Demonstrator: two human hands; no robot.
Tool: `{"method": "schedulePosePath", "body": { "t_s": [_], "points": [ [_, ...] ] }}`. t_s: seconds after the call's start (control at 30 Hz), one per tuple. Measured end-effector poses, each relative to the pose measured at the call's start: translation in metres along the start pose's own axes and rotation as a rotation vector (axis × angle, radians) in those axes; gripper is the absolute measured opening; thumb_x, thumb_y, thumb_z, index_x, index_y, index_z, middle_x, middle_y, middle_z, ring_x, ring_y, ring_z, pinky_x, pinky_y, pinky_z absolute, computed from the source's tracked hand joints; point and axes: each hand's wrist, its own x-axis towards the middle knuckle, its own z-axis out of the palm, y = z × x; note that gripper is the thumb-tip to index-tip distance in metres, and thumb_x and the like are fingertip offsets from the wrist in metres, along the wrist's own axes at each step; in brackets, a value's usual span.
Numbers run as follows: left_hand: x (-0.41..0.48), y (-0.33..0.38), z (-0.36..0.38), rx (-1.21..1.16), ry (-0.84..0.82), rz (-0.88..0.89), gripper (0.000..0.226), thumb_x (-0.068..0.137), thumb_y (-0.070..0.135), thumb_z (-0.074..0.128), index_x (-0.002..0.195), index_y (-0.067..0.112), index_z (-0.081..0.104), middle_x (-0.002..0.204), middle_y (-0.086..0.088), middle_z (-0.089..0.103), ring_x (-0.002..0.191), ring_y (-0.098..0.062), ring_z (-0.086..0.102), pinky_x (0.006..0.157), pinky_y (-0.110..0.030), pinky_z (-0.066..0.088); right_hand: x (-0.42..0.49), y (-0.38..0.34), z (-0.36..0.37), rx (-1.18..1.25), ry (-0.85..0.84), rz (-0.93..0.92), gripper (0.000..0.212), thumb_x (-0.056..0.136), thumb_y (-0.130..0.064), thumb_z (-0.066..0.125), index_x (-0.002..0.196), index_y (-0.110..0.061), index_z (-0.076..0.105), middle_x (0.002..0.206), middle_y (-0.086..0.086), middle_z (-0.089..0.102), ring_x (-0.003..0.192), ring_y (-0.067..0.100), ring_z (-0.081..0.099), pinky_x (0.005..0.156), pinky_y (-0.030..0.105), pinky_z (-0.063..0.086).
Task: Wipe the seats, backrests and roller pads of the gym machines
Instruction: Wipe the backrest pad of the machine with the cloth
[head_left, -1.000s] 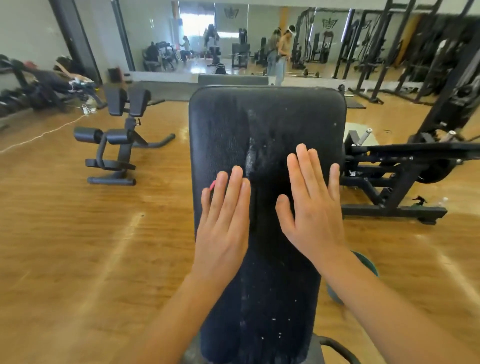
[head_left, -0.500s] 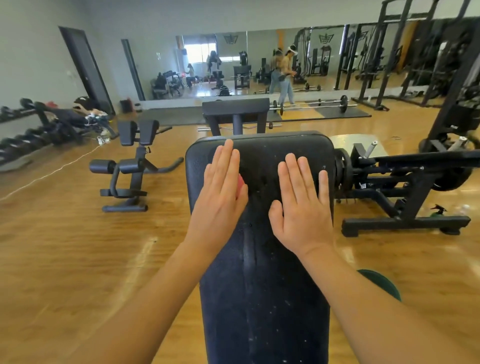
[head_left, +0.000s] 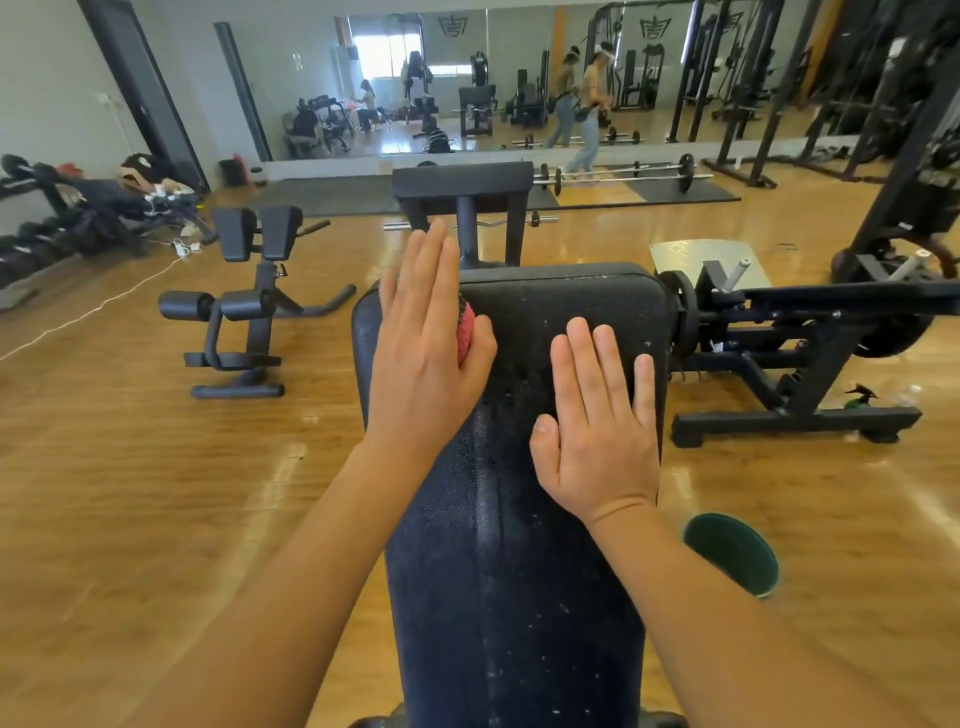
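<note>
**Single head-worn view**

One wide-angle camera on the person's head faces forward and down, close above the black pad (head_left: 519, 545) and along its length. Beyond, it takes in the wooden floor (head_left: 130, 493) and the far mirror wall (head_left: 519, 67).

The backrest pad (head_left: 519, 467) is matt, grainy black vinyl (white-flecked), above a glossy wooden floor (head_left: 130, 493).

Black backrest pad (head_left: 519, 545) runs up centre frame, flecked white. Left hand (head_left: 428, 353) flat, fingers straight, pressing red cloth (head_left: 466, 332) near pad's upper left edge. Right hand (head_left: 597, 421) flat on pad alongside. Green bucket (head_left: 732, 553) on floor, right.
</note>
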Motion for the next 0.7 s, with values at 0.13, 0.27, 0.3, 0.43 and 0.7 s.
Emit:
{"method": "schedulePosePath", "body": {
  "t_s": [0.13, 0.27, 0.3, 0.43, 0.7],
  "points": [
    [0.011, 0.002, 0.007, -0.021, 0.018, -0.005, 0.058, 0.101, 0.009, 0.048, 0.154, -0.008, 0.031, 0.163, -0.023, 0.029, 0.154, -0.037, 0.020, 0.128, -0.036, 0.001, 0.000, 0.000, 0.001, 0.014, 0.016, -0.007, 0.068, 0.100, -0.034, 0.031, 0.161, -0.011, 0.014, 0.168, 0.008, 0.015, 0.156, 0.029, 0.016, 0.127, 0.052, 0.006],
    [0.005, 0.004, 0.012, 0.025, 0.034, -0.023, 0.059, 0.098, 0.004, 0.047, 0.153, -0.010, 0.033, 0.161, -0.028, 0.029, 0.153, -0.041, 0.022, 0.128, -0.045, 0.008, 0.000, -0.001, 0.002, 0.013, 0.022, -0.006, 0.069, 0.098, -0.033, 0.034, 0.161, -0.011, 0.016, 0.168, 0.008, 0.015, 0.157, 0.028, 0.015, 0.127, 0.052, 0.007],
    [0.003, 0.004, 0.012, 0.035, 0.034, -0.023, 0.059, 0.097, 0.003, 0.046, 0.153, -0.011, 0.033, 0.161, -0.030, 0.028, 0.153, -0.042, 0.022, 0.127, -0.047, 0.009, 0.000, -0.001, 0.002, 0.013, 0.021, -0.003, 0.069, 0.098, -0.033, 0.034, 0.161, -0.011, 0.016, 0.168, 0.008, 0.014, 0.157, 0.028, 0.014, 0.127, 0.052, 0.007],
    [-0.005, 0.008, 0.012, 0.052, 0.021, -0.033, 0.060, 0.098, 0.002, 0.047, 0.154, -0.009, 0.029, 0.162, -0.030, 0.025, 0.153, -0.042, 0.020, 0.127, -0.050, 0.013, -0.001, 0.000, 0.003, 0.014, 0.017, -0.003, 0.070, 0.099, -0.033, 0.034, 0.161, -0.011, 0.013, 0.168, 0.007, 0.012, 0.157, 0.025, 0.007, 0.127, 0.052, 0.005],
    [-0.029, 0.014, 0.005, 0.026, -0.062, -0.060, 0.060, 0.101, 0.007, 0.042, 0.157, -0.006, 0.022, 0.165, -0.026, 0.022, 0.155, -0.036, 0.016, 0.127, -0.052, 0.014, 0.000, 0.000, 0.001, 0.000, -0.007, -0.002, 0.071, 0.099, -0.033, 0.034, 0.162, -0.012, 0.009, 0.169, 0.007, 0.010, 0.158, 0.025, 0.006, 0.128, 0.050, 0.002]
  ]
}}
